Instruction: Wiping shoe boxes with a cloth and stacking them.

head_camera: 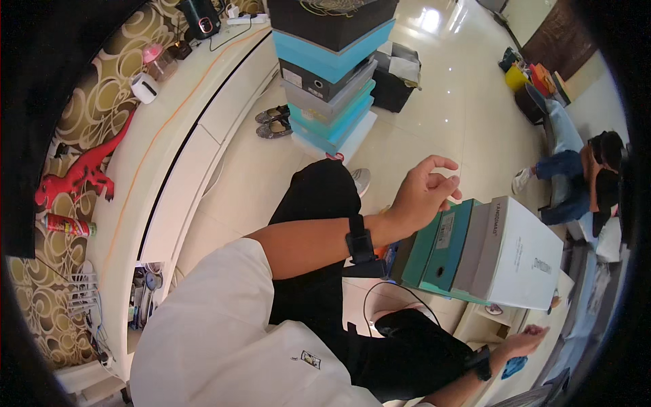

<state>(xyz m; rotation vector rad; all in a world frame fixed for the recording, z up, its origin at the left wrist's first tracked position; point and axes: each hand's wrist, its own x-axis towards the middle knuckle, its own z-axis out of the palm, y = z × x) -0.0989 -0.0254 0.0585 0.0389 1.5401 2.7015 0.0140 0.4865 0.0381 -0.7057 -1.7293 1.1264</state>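
Observation:
My left hand (424, 196), wearing a black wrist strap, hovers near a stack of shoe boxes with its fingers loosely bent and nothing in them. That stack shows a white shoe box (531, 254) bearing print at its outer end, then a grey box (473, 244) and teal-green boxes (442, 246). Lower right, my right hand (526, 340) is over the pale low table (491, 389), its fingers curled. Whether anything is inside it cannot be made out. A small blue crumpled item (514, 367) lies beside that wrist.
A taller shoe-box stack, with a black box (330, 23) on top, stands by the white cabinet (188, 188). Black shoes (273, 122) and a black carton (391, 84) are on the tiled floor. A seated person (574, 173) is at the right. A cable (365, 305) loops near my legs.

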